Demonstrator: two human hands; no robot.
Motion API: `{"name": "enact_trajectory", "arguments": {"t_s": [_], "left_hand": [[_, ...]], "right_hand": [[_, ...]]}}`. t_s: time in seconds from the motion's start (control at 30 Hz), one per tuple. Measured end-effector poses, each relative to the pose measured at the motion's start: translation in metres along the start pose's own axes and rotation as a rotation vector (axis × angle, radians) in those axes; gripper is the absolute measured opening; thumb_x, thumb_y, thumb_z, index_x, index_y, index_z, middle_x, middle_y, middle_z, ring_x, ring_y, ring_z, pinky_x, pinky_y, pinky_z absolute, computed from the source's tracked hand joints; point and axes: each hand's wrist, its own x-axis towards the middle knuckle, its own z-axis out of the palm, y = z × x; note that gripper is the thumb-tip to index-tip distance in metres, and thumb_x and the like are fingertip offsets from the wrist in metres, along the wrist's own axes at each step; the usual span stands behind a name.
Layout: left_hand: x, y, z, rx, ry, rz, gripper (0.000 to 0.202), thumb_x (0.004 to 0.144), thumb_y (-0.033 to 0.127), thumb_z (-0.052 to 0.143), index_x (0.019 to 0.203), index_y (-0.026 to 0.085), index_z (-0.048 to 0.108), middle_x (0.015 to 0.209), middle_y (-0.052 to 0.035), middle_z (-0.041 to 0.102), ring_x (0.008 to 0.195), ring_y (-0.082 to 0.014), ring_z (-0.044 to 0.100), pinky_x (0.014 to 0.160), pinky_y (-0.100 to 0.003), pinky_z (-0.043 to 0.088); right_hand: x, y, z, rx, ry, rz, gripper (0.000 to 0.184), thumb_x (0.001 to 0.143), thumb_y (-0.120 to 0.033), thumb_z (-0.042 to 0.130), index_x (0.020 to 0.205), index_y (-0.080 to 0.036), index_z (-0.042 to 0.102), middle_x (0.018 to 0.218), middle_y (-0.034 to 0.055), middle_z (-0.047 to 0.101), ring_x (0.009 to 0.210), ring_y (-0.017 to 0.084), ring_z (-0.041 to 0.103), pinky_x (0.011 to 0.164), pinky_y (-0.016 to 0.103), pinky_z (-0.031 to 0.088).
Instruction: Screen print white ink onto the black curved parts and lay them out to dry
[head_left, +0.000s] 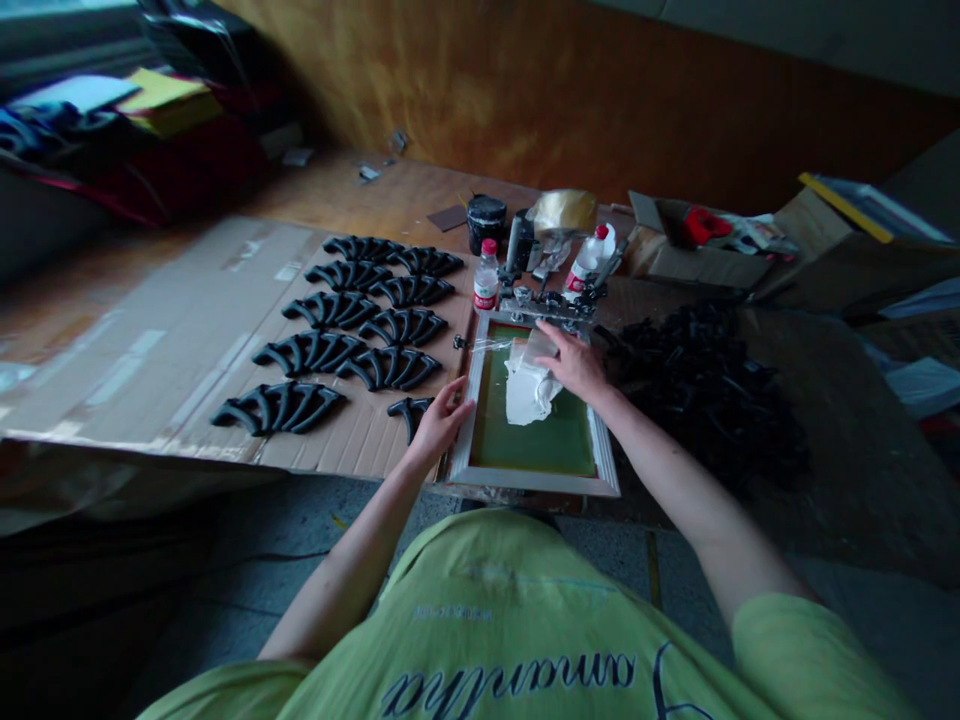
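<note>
A screen-printing frame (pixel 609 470) with a silver rim and a green mesh lies in front of me, with white ink (pixel 527 398) spread on the mesh's upper middle. My right hand (pixel 576 365) has its fingers and thumb around a pale squeegee (pixel 534 348) over that ink; part of the squeegee is hidden. Beside the frame's left rim is my left hand (pixel 441 422), fingers apart and nothing in it; whether the fingertips touch the rim I cannot tell. Close to this hand lie a few black curved handle-like parts (pixel 409 410) on cardboard.
Rows of black curved parts (pixel 322 312) lie on the cardboard (pixel 187 320) at left. A dark heap of similar parts (pixel 705 390) is at right. Behind the frame stand a metal clamp (pixel 540 305), two bottles (pixel 486 278), a black tub (pixel 486 222) and an open carton (pixel 690 255).
</note>
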Motion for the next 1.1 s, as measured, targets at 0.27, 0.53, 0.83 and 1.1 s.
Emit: {"name": "enact_trajectory", "arguments": {"t_s": [0.27,0.53,0.83,1.1], "left_hand": [[0.011,0.107,0.027,-0.138,0.127,0.418,0.053,0.091,0.065,0.042,0.105,0.02,0.065,0.085,-0.0047,0.068,0.073,-0.0151,0.065,0.057,-0.023,0.049],[0.037,0.135,0.047,-0.187,0.138,0.447,0.057,0.094,0.067,0.033,0.124,0.022,0.052,0.091,-0.0059,0.072,0.082,-0.0151,0.069,0.063,-0.024,0.053],[-0.032,-0.006,0.067,-0.249,-0.101,-0.3,0.053,0.08,0.067,0.058,0.102,0.018,0.057,0.101,-0.0128,0.072,0.091,-0.0255,0.071,0.065,-0.031,0.057],[-0.012,-0.045,-0.081,0.33,0.397,-0.358,0.046,0.09,0.061,0.042,0.097,0.018,0.057,0.068,-0.0075,0.069,0.061,-0.0224,0.069,0.061,-0.033,0.055]], "right_hand": [[-0.027,0.092,-0.028,0.155,0.239,0.453,0.029,0.092,-0.043,0.053,0.096,-0.018,0.068,0.082,0.0046,0.068,0.076,0.019,0.062,0.075,0.033,0.049],[-0.086,0.033,0.073,-0.183,-0.082,0.13,0.02,0.09,-0.038,0.063,0.08,-0.02,0.059,0.088,0.0104,0.066,0.09,0.023,0.06,0.08,0.034,0.046],[-0.1,-0.043,0.075,0.044,-0.142,-0.099,0.018,0.099,-0.026,0.045,0.092,-0.025,0.062,0.095,0.0063,0.068,0.096,0.021,0.06,0.085,0.032,0.046],[-0.105,0.137,0.007,-0.382,-0.127,0.252,0.042,0.078,-0.002,0.044,0.101,-0.02,0.074,0.12,0.0137,0.067,0.118,0.029,0.051,0.099,0.047,0.042]]}}
